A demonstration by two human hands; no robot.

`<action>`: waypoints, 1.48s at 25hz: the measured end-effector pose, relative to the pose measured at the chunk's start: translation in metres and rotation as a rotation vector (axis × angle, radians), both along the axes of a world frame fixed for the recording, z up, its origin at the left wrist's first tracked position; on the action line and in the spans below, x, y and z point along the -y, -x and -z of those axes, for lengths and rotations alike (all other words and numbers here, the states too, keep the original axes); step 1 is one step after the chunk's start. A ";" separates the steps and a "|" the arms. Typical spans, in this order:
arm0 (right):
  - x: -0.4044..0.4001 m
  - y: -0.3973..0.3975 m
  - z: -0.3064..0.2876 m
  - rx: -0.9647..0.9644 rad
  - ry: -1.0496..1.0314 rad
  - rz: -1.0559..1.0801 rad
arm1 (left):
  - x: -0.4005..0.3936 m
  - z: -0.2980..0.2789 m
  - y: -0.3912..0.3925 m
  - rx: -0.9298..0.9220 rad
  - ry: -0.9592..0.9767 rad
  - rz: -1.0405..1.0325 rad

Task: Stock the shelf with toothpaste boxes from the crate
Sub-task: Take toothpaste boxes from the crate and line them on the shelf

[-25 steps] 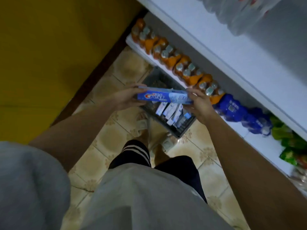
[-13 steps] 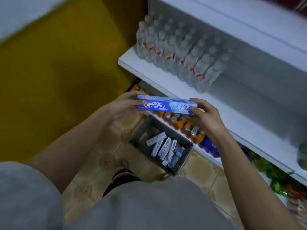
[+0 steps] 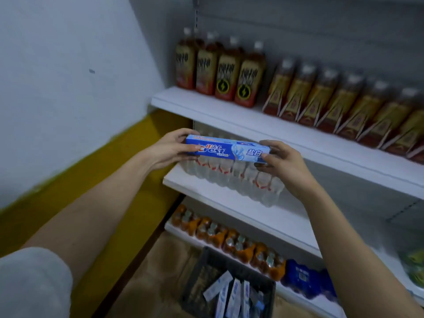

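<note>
You held the Crest toothpaste box [image 3: 227, 150] level before the shelves, left hand [image 3: 171, 149] and right hand [image 3: 281, 162] pinching its ends; best kept flat, then slid onto a bare shelf [image 3: 270, 131] patch

Both arms raised forward, bare from the elbow down, a pale sleeve covering the left upper arm at the lower left. Left hand [image 3: 171, 149] curled round the left end of the toothpaste box [image 3: 227, 151], thumb laid across its front face, fingers behind it. Right hand [image 3: 283, 165] pinching the right end, thumb on the lower front edge, fingers bent over the top and back. Box level between the 2 hands, wrists nearly straight, forearms converging toward it from the lower corners of the head view.
</note>
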State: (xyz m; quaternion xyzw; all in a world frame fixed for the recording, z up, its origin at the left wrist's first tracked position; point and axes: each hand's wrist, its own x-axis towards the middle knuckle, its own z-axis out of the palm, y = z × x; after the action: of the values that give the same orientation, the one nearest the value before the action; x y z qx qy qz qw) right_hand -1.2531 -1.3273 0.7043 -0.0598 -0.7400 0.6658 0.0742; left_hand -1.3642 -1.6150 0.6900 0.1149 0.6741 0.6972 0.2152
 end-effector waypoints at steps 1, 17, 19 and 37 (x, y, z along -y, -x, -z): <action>0.006 0.005 -0.019 -0.045 -0.008 0.017 | 0.005 -0.019 0.009 -0.038 -0.024 -0.011; -0.024 0.039 -0.257 -0.472 -0.260 0.180 | -0.062 -0.254 0.062 -0.464 -0.268 -0.092; -0.036 0.048 -0.271 -0.487 -0.291 0.187 | -0.074 -0.271 0.064 -0.505 -0.249 -0.109; -0.097 0.158 -0.325 -0.488 -0.670 0.450 | -0.150 -0.340 0.174 -0.857 0.374 -0.234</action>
State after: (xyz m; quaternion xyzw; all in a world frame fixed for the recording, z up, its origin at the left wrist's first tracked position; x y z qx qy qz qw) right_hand -1.4110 -1.2307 1.0292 -0.0332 -0.8437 0.3522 0.4037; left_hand -1.5382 -1.4649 1.0301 0.2745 0.8244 0.4733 -0.1447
